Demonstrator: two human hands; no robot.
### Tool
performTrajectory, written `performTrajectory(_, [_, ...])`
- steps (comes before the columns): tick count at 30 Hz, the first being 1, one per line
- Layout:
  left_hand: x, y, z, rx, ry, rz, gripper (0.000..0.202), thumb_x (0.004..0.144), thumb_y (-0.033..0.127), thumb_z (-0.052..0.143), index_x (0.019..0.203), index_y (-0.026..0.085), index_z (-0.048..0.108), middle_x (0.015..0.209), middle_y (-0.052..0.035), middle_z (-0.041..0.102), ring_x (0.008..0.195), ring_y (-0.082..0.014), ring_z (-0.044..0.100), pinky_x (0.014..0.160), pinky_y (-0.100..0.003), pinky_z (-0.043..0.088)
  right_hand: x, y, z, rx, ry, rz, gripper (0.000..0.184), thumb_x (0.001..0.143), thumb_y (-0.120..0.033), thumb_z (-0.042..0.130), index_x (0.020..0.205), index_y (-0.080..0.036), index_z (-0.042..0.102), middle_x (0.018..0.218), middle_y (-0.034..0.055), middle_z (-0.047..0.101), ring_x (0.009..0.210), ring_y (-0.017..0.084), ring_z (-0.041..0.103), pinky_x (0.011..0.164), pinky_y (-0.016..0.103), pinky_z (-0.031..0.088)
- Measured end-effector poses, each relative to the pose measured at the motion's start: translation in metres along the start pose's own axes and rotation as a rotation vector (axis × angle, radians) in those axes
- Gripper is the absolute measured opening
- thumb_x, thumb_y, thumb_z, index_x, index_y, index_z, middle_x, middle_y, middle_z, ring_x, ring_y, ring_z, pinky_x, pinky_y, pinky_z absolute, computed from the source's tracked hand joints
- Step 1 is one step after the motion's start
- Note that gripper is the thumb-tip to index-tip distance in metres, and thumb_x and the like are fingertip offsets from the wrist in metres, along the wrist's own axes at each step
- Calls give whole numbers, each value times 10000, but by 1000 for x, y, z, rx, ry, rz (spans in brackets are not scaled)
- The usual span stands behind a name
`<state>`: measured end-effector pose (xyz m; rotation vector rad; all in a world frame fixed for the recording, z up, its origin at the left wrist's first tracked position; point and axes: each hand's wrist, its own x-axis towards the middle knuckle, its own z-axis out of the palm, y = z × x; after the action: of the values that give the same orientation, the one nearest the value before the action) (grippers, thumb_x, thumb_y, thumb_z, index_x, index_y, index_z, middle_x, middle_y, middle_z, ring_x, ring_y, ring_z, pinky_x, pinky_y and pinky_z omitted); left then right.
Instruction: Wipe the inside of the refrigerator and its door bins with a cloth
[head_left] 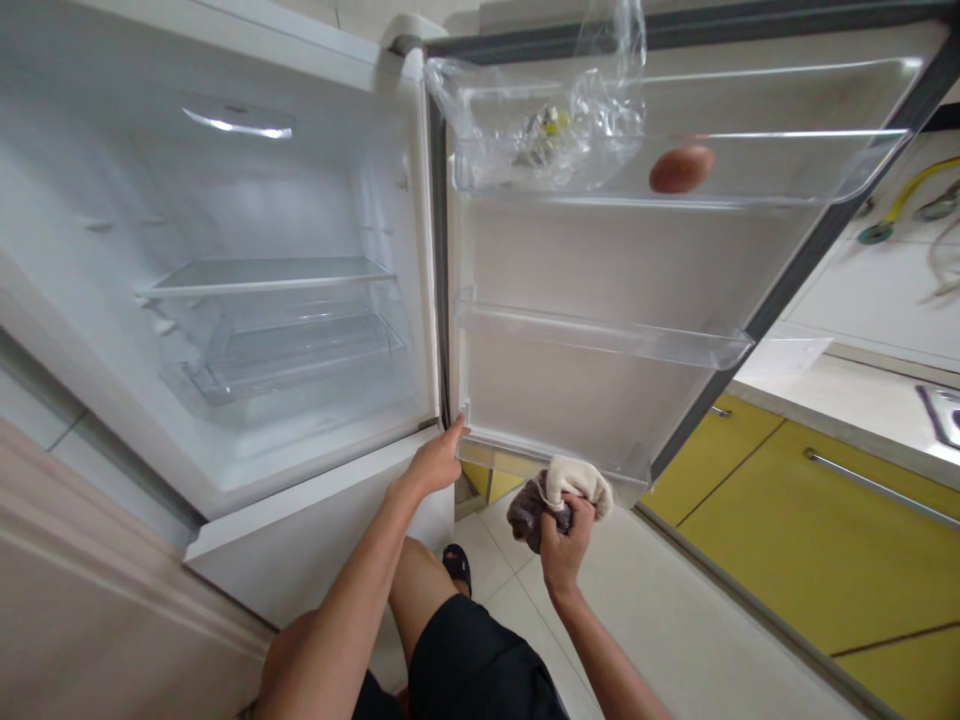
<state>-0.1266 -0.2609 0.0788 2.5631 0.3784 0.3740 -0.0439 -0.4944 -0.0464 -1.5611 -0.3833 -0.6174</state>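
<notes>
The fridge door (592,250) stands wide open. At the left end of its lowest clear door shelf (510,455), beside the hinge, is my left hand (437,462). Its fingers close on that end of the shelf, with the index finger pointing up; part of the grip is hidden. My right hand (568,545) clutches a bunched cloth (577,482), cream on one side and grey-brown on the other. The cloth is up against the front of the same shelf, near its middle.
Inside the fridge (262,210) are a glass shelf (277,274) and a clear drawer (300,350). The top door shelf holds a plastic bag (555,130) and an egg (681,170). Yellow cabinets (810,510) and a countertop (862,410) stand at right.
</notes>
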Motion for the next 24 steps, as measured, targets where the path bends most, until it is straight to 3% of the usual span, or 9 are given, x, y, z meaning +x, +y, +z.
performTrajectory(6, [-2, -2, 0, -25, -48, 29, 1107, 675, -61, 482, 1659, 251, 82, 1534, -75, 533, 1374, -232, 571, 1121, -353, 477, -33, -22, 65, 41, -110, 15, 223, 809, -260, 594, 1030, -250, 623, 1014, 55, 556, 1027, 258, 520, 990, 450, 404])
performTrajectory(11, [-3, -6, 3, -54, -42, 49, 1112, 681, -47, 484, 1659, 246, 42, 1536, -82, 540, 1373, -219, 573, 1123, -342, 470, -36, -31, 88, 56, -273, 23, 320, 751, -184, 610, 1059, -265, 649, 1031, 81, 584, 1064, 310, 549, 983, 467, 438])
performTrajectory(15, [-4, -3, 3, -43, -64, 27, 1131, 706, -27, 487, 1644, 205, -102, 1576, -109, 496, 1428, -208, 514, 1152, -345, 437, -30, -38, 82, 116, -369, -7, 301, 778, -190, 587, 1063, -253, 660, 1059, 81, 637, 1070, 291, 581, 1005, 468, 445])
performTrajectory(18, [-4, 5, 2, 51, -105, 43, 1133, 738, 1, 515, 1616, 143, -188, 1604, -165, 446, 1471, -229, 457, 1180, -371, 402, -18, -49, 67, 133, -268, -30, 241, 811, -252, 577, 1043, -228, 638, 1075, 68, 651, 1076, 258, 587, 1011, 458, 447])
performTrajectory(21, [-3, 20, 2, 256, -109, 58, 967, 834, 93, 511, 1630, 44, -37, 1574, -248, 456, 1493, -282, 419, 1216, -436, 341, 12, -65, 46, 98, -60, -6, 284, 823, -361, 627, 1062, -208, 626, 1105, 67, 648, 1087, 246, 590, 1022, 449, 449])
performTrajectory(24, [-1, 35, 6, 379, -97, 52, 782, 899, 155, 475, 1613, 11, 192, 1539, -291, 477, 1512, -350, 372, 1241, -512, 272, 64, -80, 22, 69, 175, 22, 433, 800, -421, 673, 1163, -194, 604, 1157, 79, 621, 1104, 257, 586, 1045, 468, 450])
